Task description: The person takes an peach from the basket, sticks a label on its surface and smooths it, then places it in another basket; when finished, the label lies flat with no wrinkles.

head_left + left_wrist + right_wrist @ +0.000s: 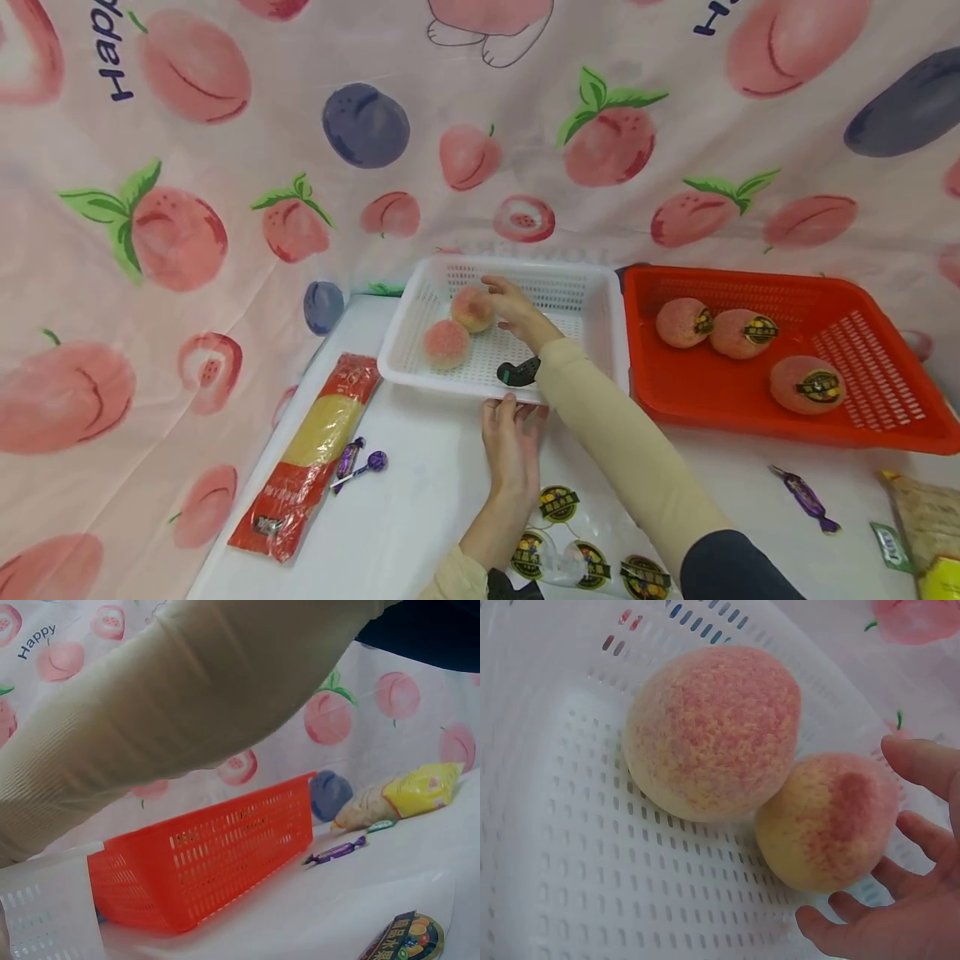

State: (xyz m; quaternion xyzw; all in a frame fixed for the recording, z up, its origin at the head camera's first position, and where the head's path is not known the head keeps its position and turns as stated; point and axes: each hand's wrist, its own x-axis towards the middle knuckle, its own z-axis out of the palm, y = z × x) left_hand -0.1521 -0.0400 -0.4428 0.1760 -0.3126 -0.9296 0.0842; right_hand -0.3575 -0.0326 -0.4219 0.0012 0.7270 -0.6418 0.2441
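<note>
My right hand (pixel 517 312) reaches into the white basket (pixel 427 379), fingers spread beside a pink-yellow peach (pixel 471 309). In the right wrist view, the fingers (pixel 922 761) curve loosely around this peach's outer side without closing on it. A second peach (pixel 446 344) sits against it in the basket. My left hand (pixel 512 454) holds the basket's front rim with its fingertips; the left wrist view does not show that hand clearly.
Right of the white basket stands a red basket (pixel 705 417) with three stickered peaches. A red-and-yellow packet (pixel 307 458), a lollipop (pixel 375 461) and a wrapped candy (pixel 348 458) lie left. Stickered clear packaging (pixel 558 550) lies in front; another candy (pixel 806 500) and a yellow bag (pixel 941 575) lie right.
</note>
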